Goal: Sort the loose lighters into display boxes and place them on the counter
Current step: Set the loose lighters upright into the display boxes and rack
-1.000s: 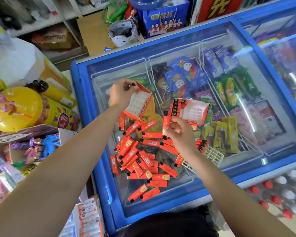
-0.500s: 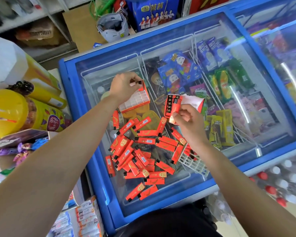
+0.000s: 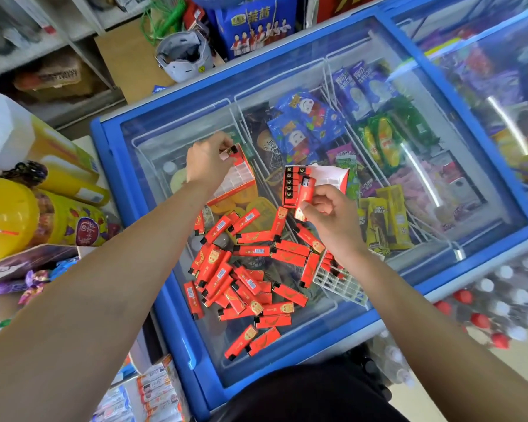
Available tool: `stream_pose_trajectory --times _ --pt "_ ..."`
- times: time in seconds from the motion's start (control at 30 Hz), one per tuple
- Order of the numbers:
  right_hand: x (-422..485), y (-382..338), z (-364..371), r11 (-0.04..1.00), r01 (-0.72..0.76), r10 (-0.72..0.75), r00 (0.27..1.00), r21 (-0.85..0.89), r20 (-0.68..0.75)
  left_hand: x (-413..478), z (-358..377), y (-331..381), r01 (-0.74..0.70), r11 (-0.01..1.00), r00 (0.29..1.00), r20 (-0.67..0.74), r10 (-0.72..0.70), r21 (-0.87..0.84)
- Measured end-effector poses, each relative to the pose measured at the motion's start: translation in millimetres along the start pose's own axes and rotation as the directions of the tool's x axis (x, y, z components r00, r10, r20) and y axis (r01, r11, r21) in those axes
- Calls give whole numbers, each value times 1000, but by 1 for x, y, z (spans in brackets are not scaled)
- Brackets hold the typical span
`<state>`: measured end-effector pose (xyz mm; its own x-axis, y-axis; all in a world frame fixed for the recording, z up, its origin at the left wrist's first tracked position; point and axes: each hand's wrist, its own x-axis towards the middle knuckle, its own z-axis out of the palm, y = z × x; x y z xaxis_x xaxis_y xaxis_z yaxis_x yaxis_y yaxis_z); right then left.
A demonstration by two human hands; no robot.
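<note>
Right hand (image 3: 328,216) pinches one red lighter (image 3: 305,194) between thumb and fingers, black top against the open face of the right display box (image 3: 333,175), which carries a column of lighters along its left side. Left hand (image 3: 208,162) grips a second lighter (image 3: 230,150) at the top corner of the left display box (image 3: 237,184), white cells showing. Both boxes are over the glass lid of the blue freezer (image 3: 119,178). Loose lighters (image 3: 247,269) lie heaped on the glass below the hands, with a white grid tray (image 3: 340,283) just beside the heap.
</note>
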<state>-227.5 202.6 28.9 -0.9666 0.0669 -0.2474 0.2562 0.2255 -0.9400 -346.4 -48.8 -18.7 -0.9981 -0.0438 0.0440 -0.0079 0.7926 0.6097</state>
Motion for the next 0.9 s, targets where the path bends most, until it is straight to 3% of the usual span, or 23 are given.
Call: stream_pose_trajectory --times 0.13,0.4,0.73,0.9 --pt "-3 0 -2 1000 -1 1 1000 -10 1 -2 -1 3 -25 999 1000 15 25 -27" --pt "-11 0 -6 1000 2 -2 1000 2 -3 -1 4 11 -123 991 971 199 132 -58" --pt "-18 5 -13 1000 6 -7 1000 -17 -7 -8 14 15 -116 993 978 175 112 14" --pt "-27 4 -21 1000 1 -1 1000 1 -14 -57 16 48 -231 973 967 -116 226 -28"
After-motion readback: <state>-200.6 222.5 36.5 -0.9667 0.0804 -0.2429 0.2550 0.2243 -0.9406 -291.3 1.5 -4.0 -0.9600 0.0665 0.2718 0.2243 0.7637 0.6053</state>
